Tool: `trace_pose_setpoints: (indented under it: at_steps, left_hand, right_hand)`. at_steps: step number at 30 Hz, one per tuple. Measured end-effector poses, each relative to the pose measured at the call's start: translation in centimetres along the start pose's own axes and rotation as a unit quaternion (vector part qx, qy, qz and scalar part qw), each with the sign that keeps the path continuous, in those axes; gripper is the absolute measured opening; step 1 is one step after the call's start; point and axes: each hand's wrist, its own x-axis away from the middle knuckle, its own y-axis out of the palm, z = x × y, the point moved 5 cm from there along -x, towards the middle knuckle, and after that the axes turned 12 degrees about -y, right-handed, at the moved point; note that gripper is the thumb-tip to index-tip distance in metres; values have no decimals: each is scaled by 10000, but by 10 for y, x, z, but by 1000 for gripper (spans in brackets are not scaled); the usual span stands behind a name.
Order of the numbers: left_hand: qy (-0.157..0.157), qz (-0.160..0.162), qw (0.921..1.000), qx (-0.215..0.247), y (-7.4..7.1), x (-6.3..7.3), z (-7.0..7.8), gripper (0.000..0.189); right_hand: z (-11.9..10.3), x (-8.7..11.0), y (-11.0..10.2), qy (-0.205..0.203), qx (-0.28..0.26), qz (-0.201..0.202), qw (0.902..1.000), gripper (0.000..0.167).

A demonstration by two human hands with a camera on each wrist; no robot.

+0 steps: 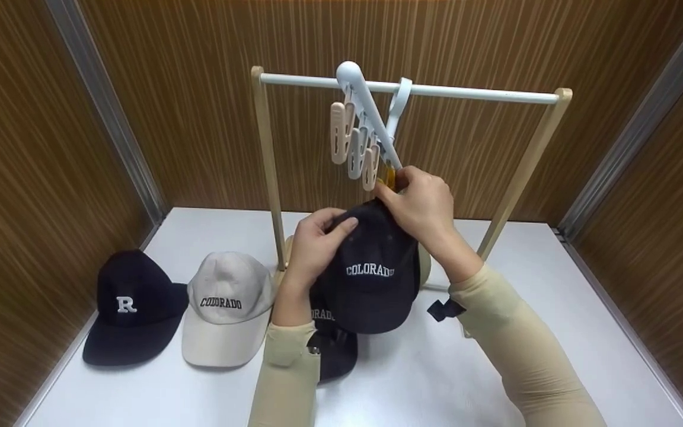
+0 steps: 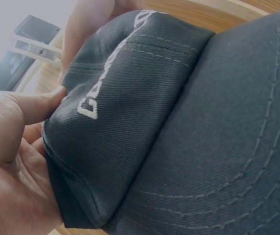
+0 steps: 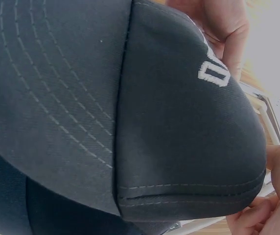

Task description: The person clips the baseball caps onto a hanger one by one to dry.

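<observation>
Cap (image 1: 371, 296) marked COLORADO is pinched by the left hand (image 1: 313, 246); the right hand (image 1: 423, 201) pinches a yellow clip (image 1: 390, 174) under a white hanger (image 1: 372, 114).

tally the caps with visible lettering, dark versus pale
Dark: 3 (R cap, held cap, lower cap)
Pale: 1 (cream cap)
Total: 4

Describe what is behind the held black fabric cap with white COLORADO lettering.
Behind the held cap, a second dark, pale-lettered fabric cap and a curved beige edge show partly. Covered parts, and what the edge belongs to, are hidden.
</observation>
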Motion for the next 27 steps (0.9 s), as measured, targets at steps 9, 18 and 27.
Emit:
trace_pose_setpoints:
  at_steps: [9, 18, 27]
  left_hand:
    - [7, -21, 10000, -35, 0, 1, 1, 16]
    - [64, -47, 10000, 17, -3, 2, 5, 13]
    - [88, -61, 9999, 116, -6, 4, 6, 13]
  right_hand:
    - [-3, -5, -1, -77, -182, -37, 9998, 33]
    - [-1, -13, -5, 360, -928, -620, 9931, 31]
    - [-2, -17, -12, 592, -1389, -719, 9859, 34]
